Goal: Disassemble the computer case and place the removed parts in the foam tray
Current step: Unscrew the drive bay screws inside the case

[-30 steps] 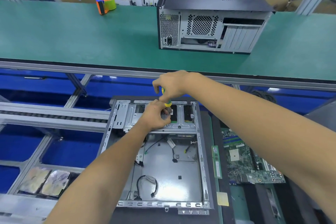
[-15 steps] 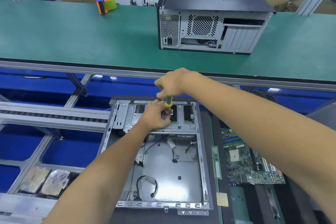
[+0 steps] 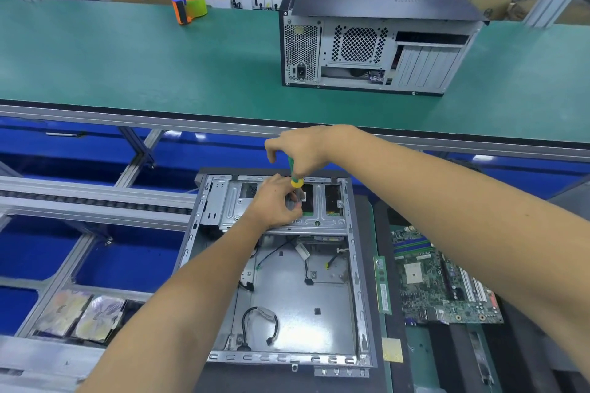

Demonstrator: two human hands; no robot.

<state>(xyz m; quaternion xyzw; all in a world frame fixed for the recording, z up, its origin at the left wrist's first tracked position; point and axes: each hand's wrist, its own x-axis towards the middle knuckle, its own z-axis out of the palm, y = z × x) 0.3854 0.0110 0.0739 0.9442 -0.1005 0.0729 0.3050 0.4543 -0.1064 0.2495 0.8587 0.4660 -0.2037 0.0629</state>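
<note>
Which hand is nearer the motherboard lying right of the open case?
Right. The right hand grips the screwdriver above the drive bracket; the left hand rests farther left of the motherboard.

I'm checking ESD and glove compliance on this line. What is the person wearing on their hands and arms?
Nothing shows on either. The left hand and right hand are bare, with no gloves, and no rings can be seen. Both forearms are uncovered up to the frame edge: no sleeves, wrist strap, watch or cable in view.

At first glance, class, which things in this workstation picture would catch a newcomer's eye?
Two hands meet at centre: the right hand grips a green-and-yellow screwdriver over the open computer case, and the left hand steadies its tip. A motherboard lies right of the case; an orange tape dispenser sits far left.
</note>
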